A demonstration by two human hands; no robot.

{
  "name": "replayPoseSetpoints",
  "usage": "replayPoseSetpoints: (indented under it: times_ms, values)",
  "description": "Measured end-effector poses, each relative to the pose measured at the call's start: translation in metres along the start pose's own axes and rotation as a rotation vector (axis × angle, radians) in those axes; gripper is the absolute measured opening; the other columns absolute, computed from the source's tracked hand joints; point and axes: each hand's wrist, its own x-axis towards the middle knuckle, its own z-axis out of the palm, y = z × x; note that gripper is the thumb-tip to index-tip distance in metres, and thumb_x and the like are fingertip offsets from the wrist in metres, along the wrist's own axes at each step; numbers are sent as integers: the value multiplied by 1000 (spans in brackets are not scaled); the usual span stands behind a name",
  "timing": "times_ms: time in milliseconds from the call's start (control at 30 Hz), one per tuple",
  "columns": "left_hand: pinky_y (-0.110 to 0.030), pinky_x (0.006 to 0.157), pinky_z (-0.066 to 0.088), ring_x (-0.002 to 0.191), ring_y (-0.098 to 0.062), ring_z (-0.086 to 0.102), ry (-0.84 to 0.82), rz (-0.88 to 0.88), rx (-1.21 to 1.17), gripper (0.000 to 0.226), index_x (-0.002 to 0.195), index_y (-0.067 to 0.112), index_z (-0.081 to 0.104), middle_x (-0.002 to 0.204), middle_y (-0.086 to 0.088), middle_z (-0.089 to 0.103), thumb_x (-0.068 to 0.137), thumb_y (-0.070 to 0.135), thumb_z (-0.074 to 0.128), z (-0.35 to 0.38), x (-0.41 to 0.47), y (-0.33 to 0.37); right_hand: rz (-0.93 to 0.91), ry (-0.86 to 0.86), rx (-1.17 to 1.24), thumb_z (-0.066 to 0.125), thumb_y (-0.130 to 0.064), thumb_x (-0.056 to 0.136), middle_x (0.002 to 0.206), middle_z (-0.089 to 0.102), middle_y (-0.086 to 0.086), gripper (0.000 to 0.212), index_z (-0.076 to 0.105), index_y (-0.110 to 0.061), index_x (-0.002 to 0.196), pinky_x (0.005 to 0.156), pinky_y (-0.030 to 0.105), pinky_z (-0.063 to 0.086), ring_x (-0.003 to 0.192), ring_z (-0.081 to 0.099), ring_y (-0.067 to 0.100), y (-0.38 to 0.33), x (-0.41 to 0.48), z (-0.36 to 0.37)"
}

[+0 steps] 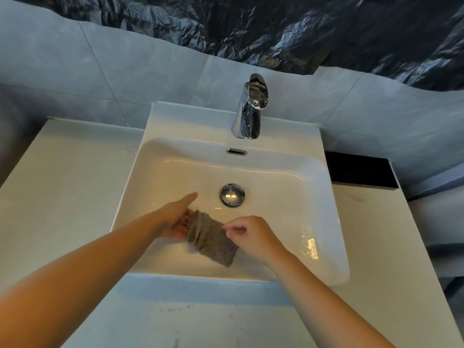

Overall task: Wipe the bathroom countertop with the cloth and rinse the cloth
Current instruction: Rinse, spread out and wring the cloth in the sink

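1. The cloth (213, 239) is a grey-brown, nubbly rag, folded over into a thick oblong with its layers showing at one end. It slants between the two grips, over the bowl of the white sink (336, 247).
2. The left grip (179, 219) lies under the cloth's layered end, palm turned up. Its fingers are nearly straight beneath the fabric and its thumb stretches out, clear of the cloth, so it carries the cloth without clamping it.
3. The right grip (247, 234) has its fingers curled and pinches the cloth's long edge on the side nearest to it.
4. The cloth's far end hangs free below and between the grips, low in the bowl.
5. The drain (232, 194) sits just beyond both grips, and the chrome tap (249, 109) stands well beyond it.
6. The pale tabletop (62, 184) spreads outward from the left grip.
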Motion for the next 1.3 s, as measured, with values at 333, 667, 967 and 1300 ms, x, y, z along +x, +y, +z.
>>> replayPoseSetpoints:
  times_ms: [333,667,967,1300]
  values:
    - [-36,77,57,87,-23,64,-3,310,347,20,104,6,63,104,-17,66,85,10,66,4,-14,-5,148,125,131,65,-40,85,87,57,-3,22,60,-19,88,60,16,38,79,54,11,18,5,14]
    - [-41,79,54,103,-28,61,-143,449,-310,29,118,7,55,117,-18,62,100,19,36,42,-74,16,-22,451,922,53,-54,86,115,59,-14,44,46,-35,125,81,20,52,101,60,-6,-44,-32,1]
    - [-26,54,34,58,-13,41,572,1053,444,41,68,13,41,63,-1,45,97,43,41,75,-91,40,-50,838,613,46,-33,98,73,57,-8,24,53,-18,81,58,11,42,66,54,-2,-94,-10,-28]
    - [-17,52,35,61,-10,47,584,1402,595,37,73,11,50,62,3,48,99,32,34,75,-77,40,471,130,1029,38,-23,95,62,50,6,25,49,-14,74,40,16,29,50,46,17,-97,-2,-47]
